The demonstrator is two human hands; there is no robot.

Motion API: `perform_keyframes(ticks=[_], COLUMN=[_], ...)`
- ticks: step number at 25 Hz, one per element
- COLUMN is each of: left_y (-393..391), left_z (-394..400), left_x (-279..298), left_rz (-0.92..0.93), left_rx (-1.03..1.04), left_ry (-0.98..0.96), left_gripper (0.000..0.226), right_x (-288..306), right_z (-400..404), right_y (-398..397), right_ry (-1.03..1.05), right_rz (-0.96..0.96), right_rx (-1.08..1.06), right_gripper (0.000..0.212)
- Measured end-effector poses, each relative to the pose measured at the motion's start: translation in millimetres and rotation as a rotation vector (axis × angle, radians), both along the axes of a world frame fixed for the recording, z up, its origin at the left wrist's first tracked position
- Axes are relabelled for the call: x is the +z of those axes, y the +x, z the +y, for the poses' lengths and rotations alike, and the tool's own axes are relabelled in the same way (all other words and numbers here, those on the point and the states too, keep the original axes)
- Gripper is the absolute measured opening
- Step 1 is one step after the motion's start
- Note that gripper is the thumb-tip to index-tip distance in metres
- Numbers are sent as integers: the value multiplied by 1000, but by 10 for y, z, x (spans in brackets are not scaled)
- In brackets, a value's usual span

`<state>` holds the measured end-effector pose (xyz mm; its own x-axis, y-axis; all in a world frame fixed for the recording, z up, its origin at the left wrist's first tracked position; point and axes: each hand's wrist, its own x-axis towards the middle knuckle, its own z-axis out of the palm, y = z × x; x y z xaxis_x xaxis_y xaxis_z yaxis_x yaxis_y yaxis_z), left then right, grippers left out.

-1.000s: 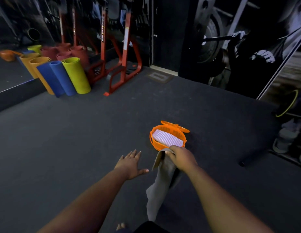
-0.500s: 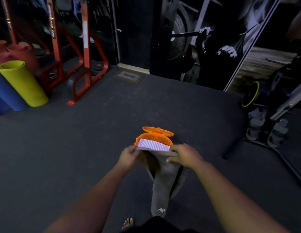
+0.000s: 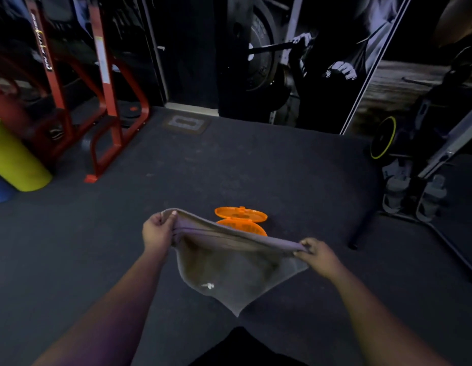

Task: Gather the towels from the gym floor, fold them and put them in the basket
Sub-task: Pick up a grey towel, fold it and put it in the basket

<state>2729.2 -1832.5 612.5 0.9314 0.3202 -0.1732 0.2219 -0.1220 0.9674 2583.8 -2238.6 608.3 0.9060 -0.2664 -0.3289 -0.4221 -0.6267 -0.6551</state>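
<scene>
A grey towel [image 3: 229,270] hangs stretched in the air between my two hands, its lower part drooping to a point. My left hand [image 3: 158,231] pinches its left top corner. My right hand [image 3: 316,253] pinches the right top corner. Behind the towel on the dark floor stands the orange basket [image 3: 245,225] with its lid open at the back. The towel hides most of the basket and whatever lies inside it.
A red metal rack [image 3: 105,101] stands at the back left beside rolled yellow-green [image 3: 16,159] and blue mats [image 3: 0,188]. A weight machine with a metal frame [image 3: 427,186] stands at the right. Dark gym floor [image 3: 229,167] lies around the basket.
My left hand took hold of the towel. Both hands pulled apart and spread it wide in front of the basket. The striped towel in the basket is now hidden.
</scene>
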Motion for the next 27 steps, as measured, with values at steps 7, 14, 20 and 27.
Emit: perform_keyframes(ticks=[7, 14, 20, 27], left_y=[-99, 48, 80, 103], left_z=[-790, -1035, -1104, -1046], left_x=[181, 147, 251, 294], left_rz=[36, -51, -89, -91], left_rx=[-172, -332, -559, -718], left_ry=[-202, -52, -60, -174], left_gripper=[19, 16, 9, 15], right_x=[165, 440, 594, 782], right_z=[524, 649, 1007, 1221], right_y=[495, 777, 940, 1067], right_ry=[743, 452, 182, -368], right_rz=[-261, -140, -122, -252], right_rx=[-75, 276, 438, 280], right_gripper=[27, 22, 34, 19])
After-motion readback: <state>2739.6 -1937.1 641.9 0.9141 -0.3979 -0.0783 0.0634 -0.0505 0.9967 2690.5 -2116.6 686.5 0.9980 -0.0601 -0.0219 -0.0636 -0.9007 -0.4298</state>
